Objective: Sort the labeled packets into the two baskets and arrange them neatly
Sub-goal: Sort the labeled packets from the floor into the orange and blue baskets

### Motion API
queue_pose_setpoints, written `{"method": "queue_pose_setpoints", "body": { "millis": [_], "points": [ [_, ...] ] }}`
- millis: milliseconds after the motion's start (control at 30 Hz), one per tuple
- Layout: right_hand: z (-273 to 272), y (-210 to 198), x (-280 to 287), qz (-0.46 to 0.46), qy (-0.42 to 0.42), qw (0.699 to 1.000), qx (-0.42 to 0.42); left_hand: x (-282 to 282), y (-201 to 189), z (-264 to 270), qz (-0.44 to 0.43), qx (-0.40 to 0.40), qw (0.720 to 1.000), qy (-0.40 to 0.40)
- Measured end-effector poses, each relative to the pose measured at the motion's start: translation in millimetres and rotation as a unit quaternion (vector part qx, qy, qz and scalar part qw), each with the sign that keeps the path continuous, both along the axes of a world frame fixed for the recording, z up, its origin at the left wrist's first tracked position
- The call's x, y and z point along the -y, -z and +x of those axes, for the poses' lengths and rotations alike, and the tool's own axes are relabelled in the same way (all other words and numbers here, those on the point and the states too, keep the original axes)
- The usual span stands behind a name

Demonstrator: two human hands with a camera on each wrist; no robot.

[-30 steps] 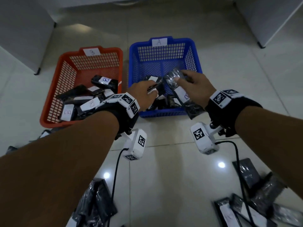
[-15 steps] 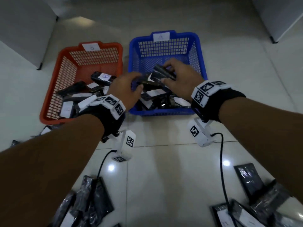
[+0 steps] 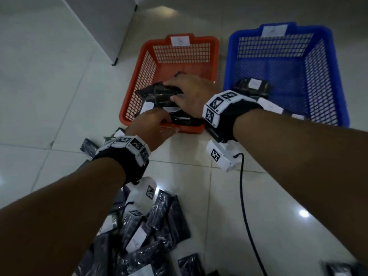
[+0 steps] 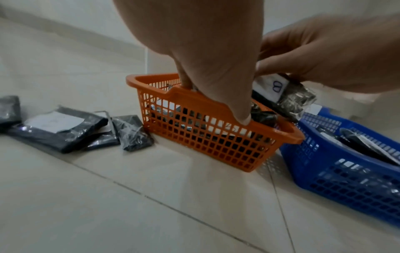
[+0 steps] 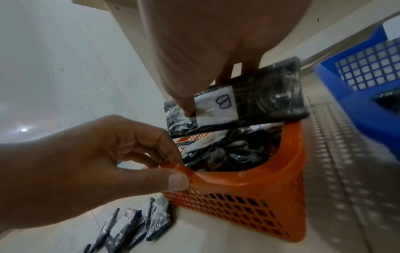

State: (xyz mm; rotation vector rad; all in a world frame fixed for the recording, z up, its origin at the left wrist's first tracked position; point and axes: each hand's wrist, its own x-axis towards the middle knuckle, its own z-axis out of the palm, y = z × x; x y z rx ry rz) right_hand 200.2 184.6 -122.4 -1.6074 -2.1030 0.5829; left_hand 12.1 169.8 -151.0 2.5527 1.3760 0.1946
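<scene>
So right now my right hand (image 3: 194, 96) has a B-labeled packet (image 5: 249, 101) pinched between thumb and fingers, held just above the pile in the orange basket (image 3: 137, 96). My left hand (image 3: 153, 124) is on the near rim of that basket, thumb and forefinger pinching the raised handle lip to keep it steady. Neither grip is spread.

What the next move turns on, I think: the packet sits directly over the basket, near end, with its long axis running roughly across the basket's width and tilted a bit, one end higher than the other. It's my right hand that's carrying it, so it only needs to go straight down and flatten out onto the packets already inside. The left just needs to hold the rim.

Views are funny here. From the head camera my right hand covers most of the packet and you can't read its label at all; you do see the B tag on the basket's far wall and the blue basket (image 3: 338, 76) beside it with a few packets in its near end. The right wrist camera is the one that shows the handwritten B on the white sticker. The left wrist camera shows loose packets (image 4: 65, 128) on the floor just left of the orange basket, so plenty is left to sort.
</scene>
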Motion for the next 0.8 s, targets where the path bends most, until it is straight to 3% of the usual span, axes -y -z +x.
{"method": "queue_pose_setpoints", "body": {
  "millis": [100, 233, 333, 400, 500, 567, 633, 700, 800],
  "points": [
    [-15.9, 11.8, -8.2, -0.017, -0.013, 0.999, 0.032, 2.7, 6.3, -7.6, 0.007, 0.030, 0.999, -0.016],
    [-31.4, 14.7, -8.4, 0.043, -0.029, 0.989, 0.139, 9.1, 6.3, -26.3, 0.054, 0.065, 0.996, -0.022],
    [-40.7, 12.7, 7.3, 0.109, -0.024, 0.985, 0.130, 21.7, 1.6, -48.9, 0.090, 0.068, 0.992, -0.046],
    [-49.4, 13.3, 24.5, 0.131, -0.042, 0.985, 0.108, 39.0, 1.7, -64.4, 0.054, 0.039, 0.996, -0.065],
    [-70.5, 18.4, 60.6, 0.130, -0.124, 0.978, 0.105, 80.0, 5.7, -80.3, -0.071, -0.014, 0.995, -0.067],
    [-80.3, 23.6, 86.9, 0.079, -0.184, 0.976, 0.082, 108.3, 10.8, -81.6, -0.151, -0.058, 0.983, -0.083],
    [-83.8, 28.4, 109.3, -0.037, -0.230, 0.967, 0.106, 133.2, 19.7, -77.8, -0.210, -0.089, 0.969, -0.093],
    [-79.7, 38.5, 122.4, -0.115, -0.271, 0.944, 0.149, 150.6, 30.5, -71.9, -0.246, -0.109, 0.958, -0.100],
    [-74.0, 50.9, 128.4, -0.161, -0.310, 0.921, 0.174, 163.4, 42.9, -66.5, -0.251, -0.110, 0.950, -0.149]
  ]
}}
